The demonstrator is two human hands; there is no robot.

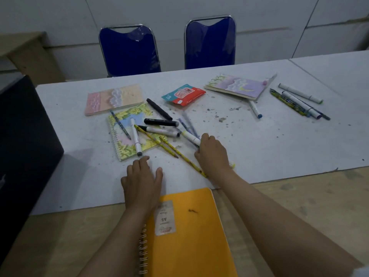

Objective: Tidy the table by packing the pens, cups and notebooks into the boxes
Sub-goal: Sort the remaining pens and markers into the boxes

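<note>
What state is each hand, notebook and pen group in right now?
Left hand: open, flat on table.
Right hand: grips white marker.
Orange notebook: closed, at near edge.
Yellow-green notebook: closed, pens lying on it.
Pink notebook: closed, flat.
Purple notebook: closed, propped on a marker.

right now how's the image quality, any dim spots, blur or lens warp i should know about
Head view: dim and flat overall, darkest at the left where the black box swallows detail; soft shadow falls from it onto the table. Wide-angle warp bows the table edges and the blue chairs. The pens beside the right hand look smeared; the left hand is sharp.
</note>
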